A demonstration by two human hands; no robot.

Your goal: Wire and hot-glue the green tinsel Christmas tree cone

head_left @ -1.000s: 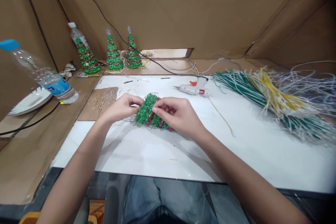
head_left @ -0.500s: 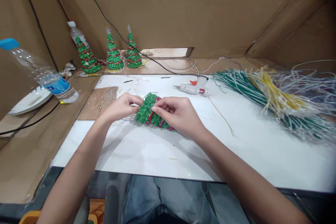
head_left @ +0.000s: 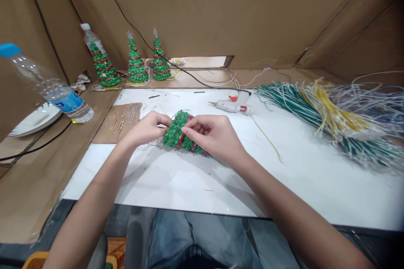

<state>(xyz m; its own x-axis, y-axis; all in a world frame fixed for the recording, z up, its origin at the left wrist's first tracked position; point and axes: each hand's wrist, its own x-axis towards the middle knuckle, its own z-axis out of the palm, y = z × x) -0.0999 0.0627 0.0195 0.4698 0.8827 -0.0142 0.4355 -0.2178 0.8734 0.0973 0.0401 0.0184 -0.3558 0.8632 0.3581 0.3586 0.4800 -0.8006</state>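
Note:
A small beaded Christmas tree (head_left: 174, 133), green with red garland, lies tilted on its side just above or on the white tabletop (head_left: 189, 185). At its wide base, my left hand (head_left: 150, 128) is closed on it, the fingertips partly hidden behind the beads. My right hand (head_left: 212, 134) is over the tree's side, thumb and forefinger pinched together at the red garland (head_left: 181, 139). Anything small between those fingertips is too tiny to make out. The tree's tip is hidden behind my right hand.
A glue gun (head_left: 232, 106) lies beyond my right hand. Bundles of green and yellow wires (head_left: 331, 113) cover the right side. Finished-looking trees (head_left: 137, 65) stand at the back. Left are a water bottle (head_left: 67, 101), a plate (head_left: 34, 119) and a cardboard piece (head_left: 118, 124).
My right hand's pinched fingertips have shifted very slightly left on the tree. My left hand keeps its hold, and the rest looks the same.

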